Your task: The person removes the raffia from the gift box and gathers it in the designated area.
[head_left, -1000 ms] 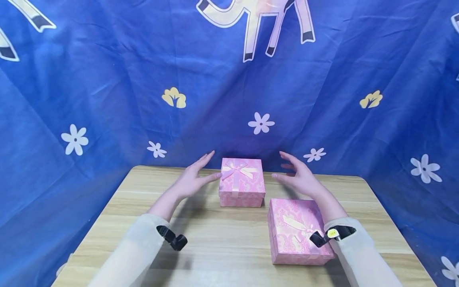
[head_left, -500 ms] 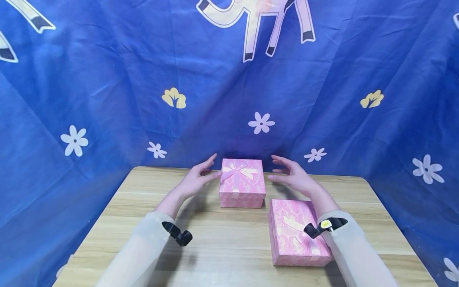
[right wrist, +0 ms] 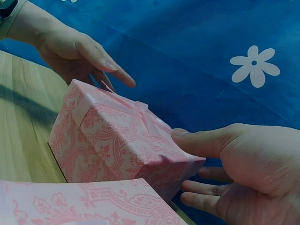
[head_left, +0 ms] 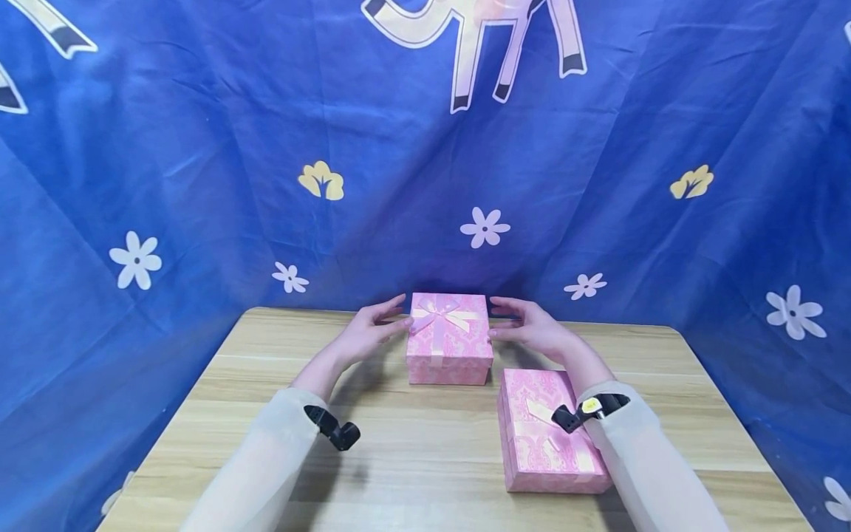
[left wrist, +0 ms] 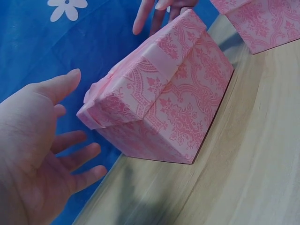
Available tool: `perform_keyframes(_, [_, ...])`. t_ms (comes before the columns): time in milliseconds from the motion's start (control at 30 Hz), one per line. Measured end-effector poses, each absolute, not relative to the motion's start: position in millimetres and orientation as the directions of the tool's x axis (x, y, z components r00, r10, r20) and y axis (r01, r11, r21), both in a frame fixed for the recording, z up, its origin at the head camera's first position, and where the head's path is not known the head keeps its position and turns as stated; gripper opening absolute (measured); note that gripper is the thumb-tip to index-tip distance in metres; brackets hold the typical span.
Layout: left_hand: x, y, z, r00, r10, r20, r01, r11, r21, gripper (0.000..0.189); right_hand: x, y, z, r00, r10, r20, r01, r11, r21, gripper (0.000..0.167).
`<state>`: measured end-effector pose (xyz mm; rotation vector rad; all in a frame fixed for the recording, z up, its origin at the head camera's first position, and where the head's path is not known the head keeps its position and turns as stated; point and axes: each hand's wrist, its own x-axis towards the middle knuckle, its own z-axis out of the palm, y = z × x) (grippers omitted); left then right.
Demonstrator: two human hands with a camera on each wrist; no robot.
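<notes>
Left hand [head_left: 367,331] and right hand [head_left: 535,327], spread, empty, flank the rear pink ribboned square box [head_left: 460,344]; best press evenly.

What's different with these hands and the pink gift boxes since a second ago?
The right hand has moved leftward, up to the far pink patterned square box with a ribbon bow. The left hand has edged slightly inward. Neither visibly grips anything. That box and the nearer pink patterned box stayed put on the pale wood-grain table.
</notes>
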<state>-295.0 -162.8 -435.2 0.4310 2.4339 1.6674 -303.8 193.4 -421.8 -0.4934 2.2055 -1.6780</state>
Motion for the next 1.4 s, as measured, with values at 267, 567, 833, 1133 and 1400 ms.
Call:
perform_keyframes(267, [-295,-160,-439,-0.947,0.32,-0.023,0.104,0.373,0.922,0.077,-309,189,-423,-0.885,-0.456,-0.096,-0.024,0.25,-0.968,0.076])
perform_keyframes(567, [-297,-158,-445,-0.941,0.335,-0.055,0.054,0.307,0.95,0.072,-314,186,-428,-0.871,-0.457,-0.179,0.038,0.3,-0.953,0.071])
perform_keyframes(833, [-298,-156,-444,-0.939,0.337,-0.074,0.019,0.265,0.964,0.068,-312,182,-423,-0.866,-0.432,-0.252,0.141,0.273,-0.952,0.071])
perform_keyframes(1133, [-303,-155,-443,-0.934,0.33,-0.14,-0.075,0.201,0.977,0.064,-311,182,-423,-0.883,-0.4,-0.245,0.146,0.262,-0.954,0.07])
perform_keyframes(1400, [-305,-152,-440,-0.931,0.303,-0.202,-0.144,0.203,0.968,0.063,-309,179,-423,-0.895,-0.373,-0.246,0.162,0.243,-0.957,0.069])
